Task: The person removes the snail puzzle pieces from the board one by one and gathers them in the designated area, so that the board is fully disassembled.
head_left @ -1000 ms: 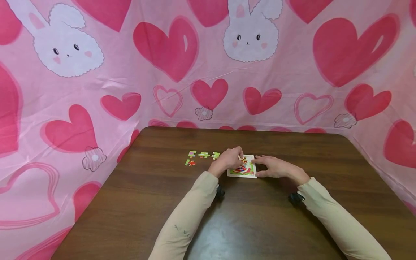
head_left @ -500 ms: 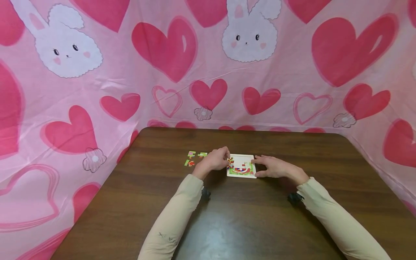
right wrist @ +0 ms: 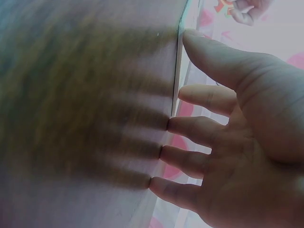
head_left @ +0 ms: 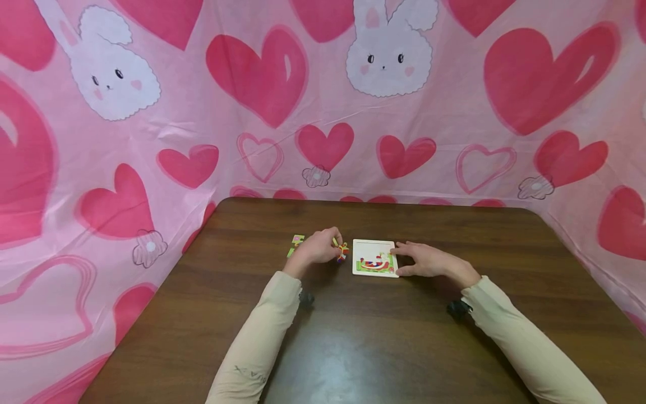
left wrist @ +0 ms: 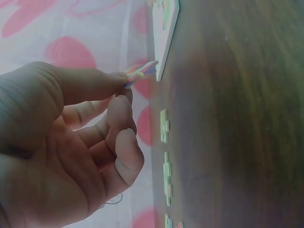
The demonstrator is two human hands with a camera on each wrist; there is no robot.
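Observation:
My left hand [head_left: 319, 247] pinches a colourful jigsaw piece [head_left: 342, 252] between thumb and index finger, held above the table just left of the puzzle board. In the left wrist view that piece [left wrist: 142, 73] appears edge-on, the other fingers curled loosely below it. The square white-framed puzzle board [head_left: 362, 249] lies flat, with fitted pieces along its bottom and right side and bare white in its upper left. At the board's right edge rests my right hand [head_left: 425, 260], thumb and index fingertips at the frame. Its fingers are spread, as the right wrist view shows.
Loose jigsaw pieces [head_left: 298, 239] lie on the brown wooden table [head_left: 353, 336] left of the board, partly hidden by my left hand. The left wrist view shows several, one piece [left wrist: 164, 126] closest to the board. A pink heart-print cloth [head_left: 282, 101] hangs behind the table.
My left hand has moved left from over the board, carrying the jigsaw piece off it. More of the board's white base now shows. My right hand has stayed at the board's edge.

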